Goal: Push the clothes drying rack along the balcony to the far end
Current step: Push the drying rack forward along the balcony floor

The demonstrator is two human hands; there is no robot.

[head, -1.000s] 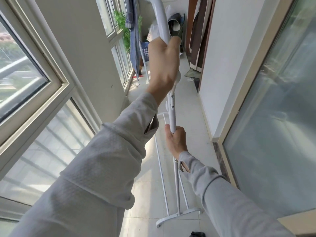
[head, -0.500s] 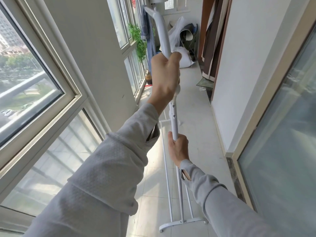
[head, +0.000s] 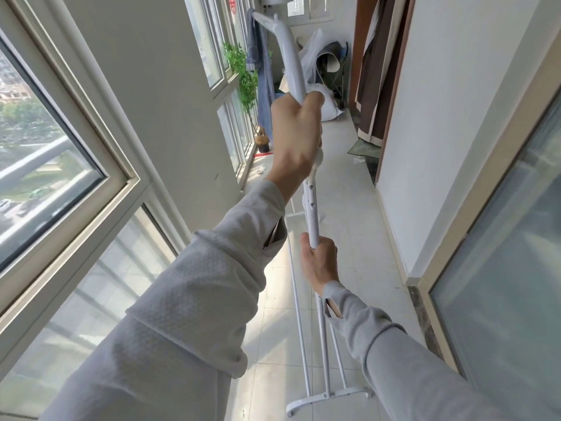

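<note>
The white clothes drying rack (head: 312, 208) stands folded and narrow in front of me on the tiled balcony floor, its curved foot (head: 329, 401) at the bottom of the view. My left hand (head: 296, 138) is closed around the upper post just below the rack's curved top arm (head: 288, 56). Lower down, my right hand (head: 320, 261) grips the same post. Both arms wear grey sleeves. The rack's thin lower rails run along the floor toward the far end.
Windows line the left side. A white wall and a glass sliding door (head: 510, 238) bound the right. At the far end stand a potted plant (head: 246, 83), hanging blue cloth (head: 262, 71), white bags (head: 321, 71) and brown curtains (head: 373, 86). A floor mat (head: 364, 148) lies by the doorway.
The view has lifted toward the far end of the balcony, and the rack and I have advanced along it. Both hands keep the same grip on the post.
</note>
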